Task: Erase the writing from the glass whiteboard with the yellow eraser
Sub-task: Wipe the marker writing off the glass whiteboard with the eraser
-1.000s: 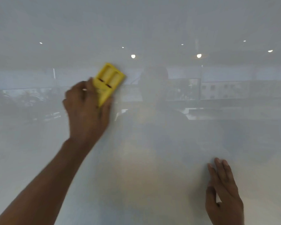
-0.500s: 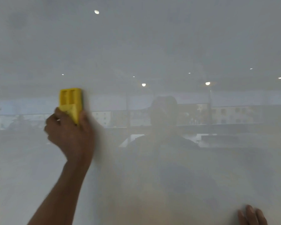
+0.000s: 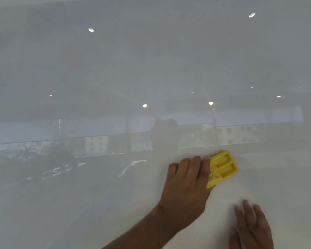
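- The right hand [image 3: 251, 229], lower right of the frame, lies flat with fingers spread, palm toward the glass whiteboard [image 3: 97, 203]; it holds nothing.
- The left hand [image 3: 187, 186], just up-left of it, is curled around the near end of the yellow eraser [image 3: 223, 167] — fingers over the top edge, forearm rising from the bottom centre.
- The eraser is a moulded plastic block with two rectangular recesses, tilted, pressed to the board right of centre.
- The board is smooth and glossy — it mirrors round ceiling lights [image 3: 144, 105], windows and a dim silhouette; no writing is discernible.
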Available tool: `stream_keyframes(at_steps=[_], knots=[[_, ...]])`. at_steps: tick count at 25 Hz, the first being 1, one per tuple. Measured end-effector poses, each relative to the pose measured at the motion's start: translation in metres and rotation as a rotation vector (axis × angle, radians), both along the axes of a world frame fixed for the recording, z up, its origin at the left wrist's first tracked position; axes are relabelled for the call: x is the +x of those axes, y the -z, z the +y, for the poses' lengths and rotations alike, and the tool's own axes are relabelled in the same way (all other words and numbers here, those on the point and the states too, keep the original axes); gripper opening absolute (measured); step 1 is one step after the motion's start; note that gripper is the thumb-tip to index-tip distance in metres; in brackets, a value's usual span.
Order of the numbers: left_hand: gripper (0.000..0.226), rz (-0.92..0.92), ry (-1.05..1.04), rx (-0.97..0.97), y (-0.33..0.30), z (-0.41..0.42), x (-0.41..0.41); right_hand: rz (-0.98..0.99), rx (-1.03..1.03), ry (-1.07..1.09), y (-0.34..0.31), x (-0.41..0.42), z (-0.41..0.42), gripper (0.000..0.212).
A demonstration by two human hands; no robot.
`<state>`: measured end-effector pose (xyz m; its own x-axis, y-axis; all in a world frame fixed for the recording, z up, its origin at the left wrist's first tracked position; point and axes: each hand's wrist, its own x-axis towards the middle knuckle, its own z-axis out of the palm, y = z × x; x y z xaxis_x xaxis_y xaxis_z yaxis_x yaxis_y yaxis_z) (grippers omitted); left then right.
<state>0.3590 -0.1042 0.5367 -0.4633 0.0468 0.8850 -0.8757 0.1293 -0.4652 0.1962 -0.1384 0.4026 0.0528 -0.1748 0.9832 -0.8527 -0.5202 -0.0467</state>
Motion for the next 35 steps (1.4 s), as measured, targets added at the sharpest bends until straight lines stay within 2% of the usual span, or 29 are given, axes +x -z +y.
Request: stream_keyframes(at_steps=[1,2,5,7,13,16,18,20,23,26,29,30,32,35], knots=[[0.053,-0.006,0.013,0.043,0.0,-0.003,0.002,-0.116,-0.113,0.005,-0.019,-0.005,0.005,0.069],[0.054,0.002,0.018,0.021,-0.011,-0.001,0.005,-0.148,-0.059,-0.003,-0.042,-0.004,0.015,0.07],[0.059,0.264,0.006,0.034,-0.074,0.007,0.043,-0.201,-0.047,0.001,-0.088,-0.004,0.015,0.059],[0.063,0.454,-0.046,-0.013,-0.11,0.019,0.082,-0.15,-0.035,-0.009,-0.108,-0.005,0.013,0.058],[0.074,1.01,-0.136,-0.165,-0.144,0.048,0.247,-0.135,-0.024,0.053,-0.11,-0.001,0.002,0.065],[0.077,1.157,-0.126,-0.188,-0.148,0.051,0.267,-0.155,-0.068,0.088,-0.109,0.002,-0.002,0.066],[0.075,1.106,-0.134,-0.199,-0.157,0.049,0.246,-0.15,-0.093,0.133,-0.109,0.004,-0.006,0.067],[0.071,0.94,-0.119,-0.172,-0.17,0.042,0.208,-0.152,-0.095,0.156,-0.11,0.004,-0.007,0.068],[0.067,0.611,-0.084,-0.106,-0.18,0.032,0.142,-0.147,-0.081,0.158,-0.109,0.003,-0.006,0.069],[0.062,0.194,-0.005,-0.006,-0.159,0.024,0.081,-0.161,-0.073,0.166,-0.11,0.004,-0.002,0.069],[0.062,-0.134,-0.045,0.003,-0.144,0.019,0.059,-0.171,-0.085,0.187,-0.111,0.005,0.0,0.07],[0.062,-0.161,-0.066,-0.021,-0.151,0.019,0.059,-0.173,-0.075,0.192,-0.112,0.005,0.003,0.07],[0.063,-0.086,-0.082,-0.041,-0.18,0.021,0.066,-0.172,-0.062,0.195,-0.112,0.006,0.005,0.073],[0.065,0.194,-0.121,-0.007,-0.236,0.03,0.109,-0.143,-0.018,0.184,-0.113,0.004,0.007,0.075]])
